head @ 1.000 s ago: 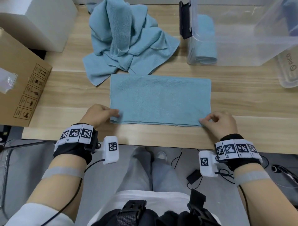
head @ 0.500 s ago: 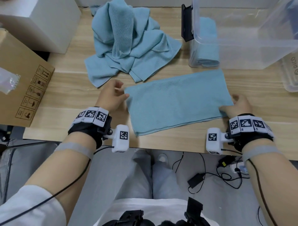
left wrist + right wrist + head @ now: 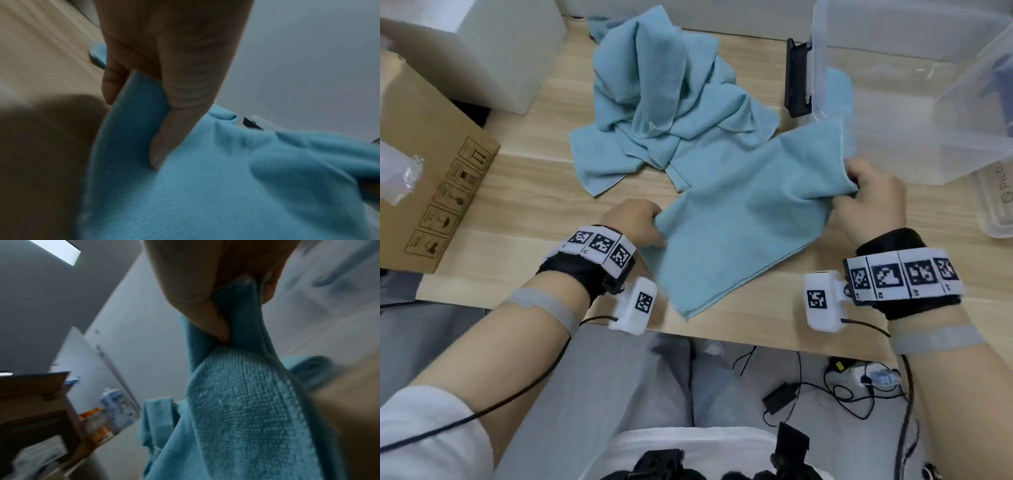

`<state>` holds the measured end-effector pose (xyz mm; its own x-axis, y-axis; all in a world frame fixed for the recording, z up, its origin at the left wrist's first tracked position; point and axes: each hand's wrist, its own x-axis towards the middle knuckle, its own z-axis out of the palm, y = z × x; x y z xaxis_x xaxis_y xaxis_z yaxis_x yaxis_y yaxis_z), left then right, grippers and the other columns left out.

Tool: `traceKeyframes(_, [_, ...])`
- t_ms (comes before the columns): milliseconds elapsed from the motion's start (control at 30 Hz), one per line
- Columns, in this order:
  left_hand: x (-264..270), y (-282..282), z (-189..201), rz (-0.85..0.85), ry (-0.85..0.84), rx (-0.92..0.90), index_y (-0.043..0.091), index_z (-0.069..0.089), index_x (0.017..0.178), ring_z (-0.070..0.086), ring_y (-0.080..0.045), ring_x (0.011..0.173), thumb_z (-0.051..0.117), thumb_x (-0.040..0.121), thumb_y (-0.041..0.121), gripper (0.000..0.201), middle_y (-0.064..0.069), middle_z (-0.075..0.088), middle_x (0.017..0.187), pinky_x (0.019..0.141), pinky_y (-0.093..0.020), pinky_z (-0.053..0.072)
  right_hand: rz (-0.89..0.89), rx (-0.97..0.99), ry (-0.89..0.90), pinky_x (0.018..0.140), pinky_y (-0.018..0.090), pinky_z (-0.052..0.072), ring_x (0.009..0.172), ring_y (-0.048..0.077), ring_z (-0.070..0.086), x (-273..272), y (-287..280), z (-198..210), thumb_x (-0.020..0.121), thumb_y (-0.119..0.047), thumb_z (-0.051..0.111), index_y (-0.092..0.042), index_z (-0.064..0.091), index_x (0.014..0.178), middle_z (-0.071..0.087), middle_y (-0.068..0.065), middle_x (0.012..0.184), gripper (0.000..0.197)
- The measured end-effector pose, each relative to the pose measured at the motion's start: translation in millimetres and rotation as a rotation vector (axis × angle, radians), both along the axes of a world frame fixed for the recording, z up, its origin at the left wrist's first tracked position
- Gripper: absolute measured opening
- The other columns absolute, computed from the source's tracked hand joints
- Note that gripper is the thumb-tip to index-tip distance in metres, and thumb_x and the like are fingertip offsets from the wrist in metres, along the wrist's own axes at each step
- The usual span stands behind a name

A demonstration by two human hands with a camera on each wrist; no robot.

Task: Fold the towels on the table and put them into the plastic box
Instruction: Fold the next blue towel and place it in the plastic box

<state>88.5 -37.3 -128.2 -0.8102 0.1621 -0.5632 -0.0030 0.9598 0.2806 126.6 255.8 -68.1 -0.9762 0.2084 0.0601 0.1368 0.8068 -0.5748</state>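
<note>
A folded light-blue towel [image 3: 743, 219] hangs slanted above the wooden table [image 3: 524, 192], lifted between both hands. My left hand [image 3: 643, 222] pinches its left edge, thumb on top of the cloth [image 3: 131, 123]. My right hand [image 3: 866, 195] grips the right edge bunched between thumb and fingers [image 3: 242, 308], close to the clear plastic box [image 3: 914, 102]. A rolled blue towel [image 3: 839, 92] lies inside the box at its left end. A heap of unfolded blue towels [image 3: 664, 99] sits behind the held towel.
A brown cardboard box [image 3: 424, 164] stands at the table's left edge, with a white box [image 3: 493, 44] behind it. A black latch [image 3: 796, 78] sticks out from the plastic box's left wall. A clear lid [image 3: 996, 202] lies at the far right.
Both hands have lifted the folded towel off the table and swung it up and to the right toward the plastic box; it now slants, bunched at the right end.
</note>
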Motion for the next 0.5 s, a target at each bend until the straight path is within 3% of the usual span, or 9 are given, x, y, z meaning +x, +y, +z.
traceKeyframes(67, [11, -15, 0, 0.091, -0.007, 0.067, 0.022, 0.058, 0.08, 0.057, -0.028, 0.085, 0.075, 0.065, 0.026, 0.022, -0.008, 0.064, 0.092, 0.068, -0.03, 0.039, 0.066, -0.019, 0.114, 0.062, 0.035, 0.032, 0.075, 0.03, 0.052, -18, -18, 22, 0.058, -0.004, 0.039, -0.001, 0.058, 0.078, 0.06, 0.014, 0.073, 0.028])
traceKeyframes(167, [23, -24, -5, 0.286, -0.086, 0.249, 0.013, 0.064, 0.106, 0.059, -0.026, 0.101, 0.078, 0.067, 0.022, 0.042, -0.008, 0.065, 0.107, 0.078, -0.029, 0.042, 0.072, -0.127, 0.203, 0.061, 0.022, 0.032, 0.076, 0.015, 0.045, -59, -41, 41, 0.064, 0.001, 0.042, -0.004, 0.059, 0.083, 0.05, -0.009, 0.068, 0.026])
traceKeyframes(233, [29, -18, -7, 0.423, -0.216, 0.426, 0.009, 0.064, 0.11, 0.06, -0.023, 0.102, 0.078, 0.07, 0.016, 0.044, -0.006, 0.065, 0.112, 0.085, -0.029, 0.046, 0.058, -0.185, 0.188, 0.071, 0.015, 0.039, 0.084, 0.01, 0.048, -88, -53, 44, 0.071, -0.003, 0.049, -0.008, 0.059, 0.098, 0.058, -0.007, 0.086, 0.029])
traceKeyframes(300, [35, -7, -8, 0.517, -0.343, 0.568, 0.005, 0.061, 0.114, 0.061, -0.021, 0.102, 0.074, 0.074, 0.012, 0.043, -0.005, 0.064, 0.116, 0.09, -0.031, 0.047, 0.048, -0.165, 0.155, 0.087, 0.02, 0.042, 0.095, 0.01, 0.048, -105, -59, 40, 0.076, -0.011, 0.06, -0.013, 0.053, 0.112, 0.055, 0.004, 0.114, 0.036])
traceKeyframes(400, [46, 7, -12, 0.582, -0.443, 0.666, 0.005, 0.059, 0.118, 0.061, -0.023, 0.107, 0.07, 0.078, 0.01, 0.042, -0.007, 0.063, 0.119, 0.09, -0.033, 0.049, 0.093, -0.095, 0.172, 0.097, 0.024, 0.038, 0.109, 0.015, 0.046, -93, -59, 23, 0.075, -0.013, 0.065, -0.018, 0.05, 0.117, 0.041, -0.002, 0.116, 0.045])
traceKeyframes(500, [57, 11, -19, 0.641, -0.51, 0.735, 0.008, 0.06, 0.116, 0.062, -0.021, 0.104, 0.069, 0.079, 0.01, 0.038, -0.006, 0.064, 0.117, 0.084, -0.028, 0.052, 0.267, -0.224, 0.087, 0.076, 0.008, 0.039, 0.081, 0.002, 0.053, -57, -50, -3, 0.073, -0.003, 0.067, -0.023, 0.056, 0.101, 0.052, -0.004, 0.095, 0.037])
